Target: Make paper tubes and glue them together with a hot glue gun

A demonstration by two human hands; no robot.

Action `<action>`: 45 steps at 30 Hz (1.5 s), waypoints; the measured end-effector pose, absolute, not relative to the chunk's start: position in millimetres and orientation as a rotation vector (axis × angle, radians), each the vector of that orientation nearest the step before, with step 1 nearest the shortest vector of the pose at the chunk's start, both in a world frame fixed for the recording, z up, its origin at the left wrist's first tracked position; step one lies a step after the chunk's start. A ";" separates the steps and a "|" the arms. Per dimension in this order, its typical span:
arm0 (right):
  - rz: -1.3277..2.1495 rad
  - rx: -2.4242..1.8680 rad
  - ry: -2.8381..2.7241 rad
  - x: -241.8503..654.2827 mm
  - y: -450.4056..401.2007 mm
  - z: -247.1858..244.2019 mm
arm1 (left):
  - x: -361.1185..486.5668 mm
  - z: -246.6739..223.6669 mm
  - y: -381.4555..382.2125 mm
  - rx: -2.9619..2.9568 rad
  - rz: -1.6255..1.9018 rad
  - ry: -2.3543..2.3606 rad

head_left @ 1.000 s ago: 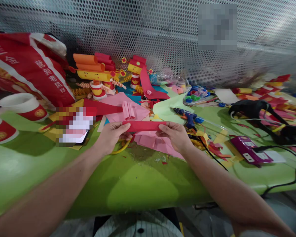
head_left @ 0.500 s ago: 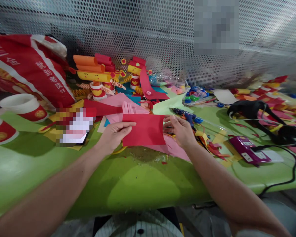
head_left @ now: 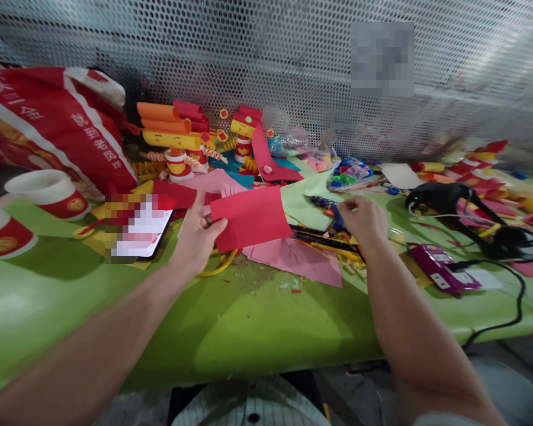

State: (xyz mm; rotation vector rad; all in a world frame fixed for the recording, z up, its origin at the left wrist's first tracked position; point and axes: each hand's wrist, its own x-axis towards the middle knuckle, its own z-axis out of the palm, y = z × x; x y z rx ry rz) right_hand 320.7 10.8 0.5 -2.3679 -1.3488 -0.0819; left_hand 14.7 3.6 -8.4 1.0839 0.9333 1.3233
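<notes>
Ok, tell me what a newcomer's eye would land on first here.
Probably the plain red paper sheet held up in the left hand at the centre, above the green table. Next, the colourful paper figures standing at the back, before the perforated metal screen. Then the big red printed bag at the left, behind the red-and-white paper cups.

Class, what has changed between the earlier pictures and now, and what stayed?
The right hand let go of the red paper and moved rightward to the glue gun; whether it grips is unclear. The left hand alone holds the paper. The phone stayed put.
</notes>
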 end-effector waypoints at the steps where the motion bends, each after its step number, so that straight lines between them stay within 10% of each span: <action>1: -0.098 -2.400 -1.327 322.7 10.9 0.5 | 14.9 -8.3 3.5 1.086 1.323 0.946; 20: 0.238 -2.600 -1.385 334.7 19.4 -9.3 | 17.3 -7.8 0.7 1.025 1.348 0.924; 45: 0.800 -1.303 -0.927 293.6 7.9 -3.0 | 24.3 -0.7 -3.4 0.741 1.361 0.915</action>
